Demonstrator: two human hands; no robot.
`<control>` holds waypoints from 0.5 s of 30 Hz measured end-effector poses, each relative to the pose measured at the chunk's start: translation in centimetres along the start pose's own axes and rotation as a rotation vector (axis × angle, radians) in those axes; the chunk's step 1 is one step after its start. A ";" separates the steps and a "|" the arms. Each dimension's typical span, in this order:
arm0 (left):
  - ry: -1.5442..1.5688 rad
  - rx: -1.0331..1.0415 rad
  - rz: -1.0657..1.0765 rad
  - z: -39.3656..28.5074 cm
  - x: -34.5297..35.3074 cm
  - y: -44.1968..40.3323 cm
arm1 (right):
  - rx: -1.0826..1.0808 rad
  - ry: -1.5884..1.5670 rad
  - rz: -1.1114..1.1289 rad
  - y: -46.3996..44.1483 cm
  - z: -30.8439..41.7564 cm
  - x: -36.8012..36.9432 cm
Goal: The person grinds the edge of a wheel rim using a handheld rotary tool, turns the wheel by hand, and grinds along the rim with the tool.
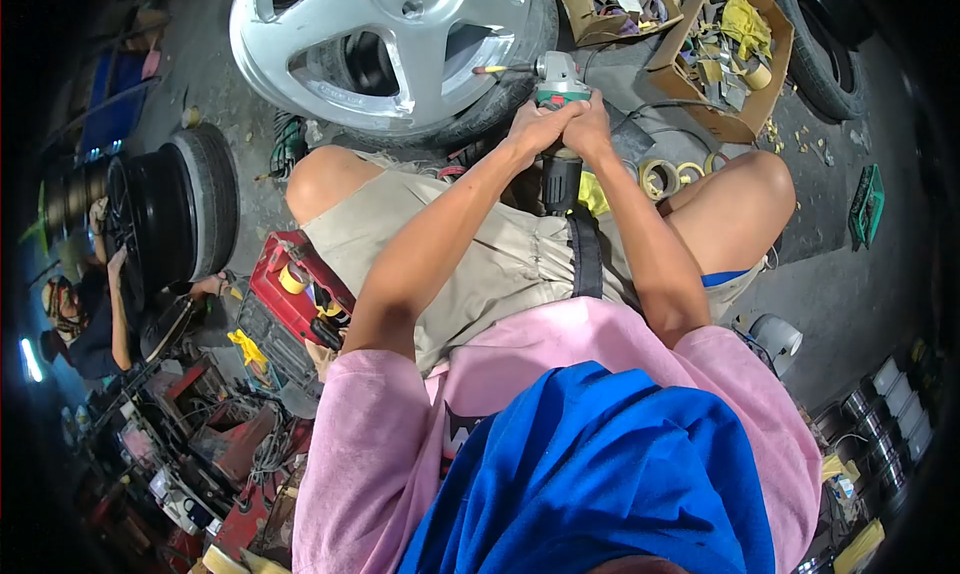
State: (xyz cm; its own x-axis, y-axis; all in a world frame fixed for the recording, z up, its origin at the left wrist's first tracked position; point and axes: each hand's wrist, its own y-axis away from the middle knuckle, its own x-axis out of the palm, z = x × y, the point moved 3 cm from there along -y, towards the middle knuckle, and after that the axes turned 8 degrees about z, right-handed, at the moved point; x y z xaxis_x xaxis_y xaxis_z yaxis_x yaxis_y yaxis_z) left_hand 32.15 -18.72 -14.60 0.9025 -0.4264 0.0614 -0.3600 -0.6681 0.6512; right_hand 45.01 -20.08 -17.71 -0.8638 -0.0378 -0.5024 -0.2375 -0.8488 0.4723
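Observation:
My left hand [541, 129] and my right hand [590, 124] are close together, both closed around the body of an angle grinder [562, 74]. The grinder has a silver gear head, a green section and a dark rear body that points toward my lap. From its head a thin, yellow-tipped part sticks out to the left; I cannot tell whether it is a disc seen edge-on. That tip is over the edge of a silver alloy wheel [425, 59], which lies on a black tire [520, 84] in front of my knees. My fingers hide much of the grinder's middle.
Two cardboard boxes of scraps, one of them here [755, 109], stand front right. Rolls of masking tape [658, 179] lie by my right leg. A red toolbox [290, 289] is at my left. Another person [95, 314] handles a black wheel [150, 219] further left. Cables cross the floor.

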 end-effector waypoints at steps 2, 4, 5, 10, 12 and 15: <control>0.000 0.005 0.029 -0.9 -0.1 0.9 | -0.002 0.005 -0.019 0.6 0.4 0.1; -0.001 0.009 0.063 -0.8 0.2 1.2 | -0.001 0.009 -0.040 0.7 0.2 -0.1; 0.025 0.018 0.031 -0.7 0.4 1.3 | 0.015 0.027 0.007 0.5 0.0 0.0; 0.042 -0.007 -0.148 1.5 0.3 0.6 | -0.051 -0.070 0.138 0.4 -0.6 0.7; 0.024 -0.048 -0.273 3.1 0.0 -0.2 | -0.098 -0.236 0.224 0.4 -0.4 1.6; 0.096 -0.037 -0.205 4.4 -1.0 0.2 | -0.142 -0.424 0.431 2.1 1.3 2.1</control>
State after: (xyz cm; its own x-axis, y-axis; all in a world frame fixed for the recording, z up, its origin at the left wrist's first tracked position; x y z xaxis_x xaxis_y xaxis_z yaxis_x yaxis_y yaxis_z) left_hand 30.11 -21.08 -17.82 0.9750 -0.2222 -0.0045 -0.1590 -0.7116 0.6844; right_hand 42.07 -21.29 -16.83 -0.9772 -0.2046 0.0569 0.2079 -0.8669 0.4530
